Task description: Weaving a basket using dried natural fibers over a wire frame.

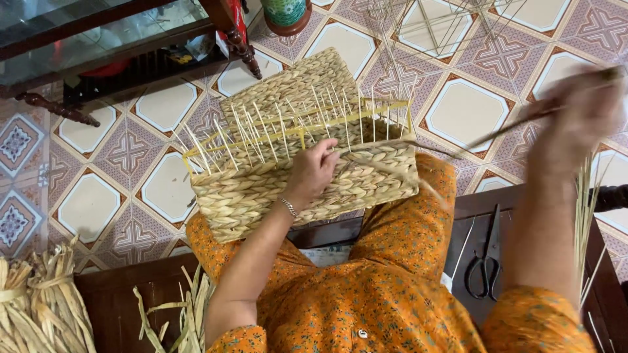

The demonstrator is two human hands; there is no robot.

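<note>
Dried reed bundles point(39, 301) at far left. Half-woven basket point(307, 176) on lap, wire frame spokes upright. Left hand point(313, 171) pressed against basket wall, fingers curled. Scissors point(485, 258) on dark desk point(118, 301). Right hand point(585, 111) blurred, raised, pinching fibre strand point(504, 131) pulled taut.

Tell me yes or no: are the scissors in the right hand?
No. The scissors lie on the dark wooden bench, while the blurred right hand is raised, pulling a strand away from the basket.
</note>
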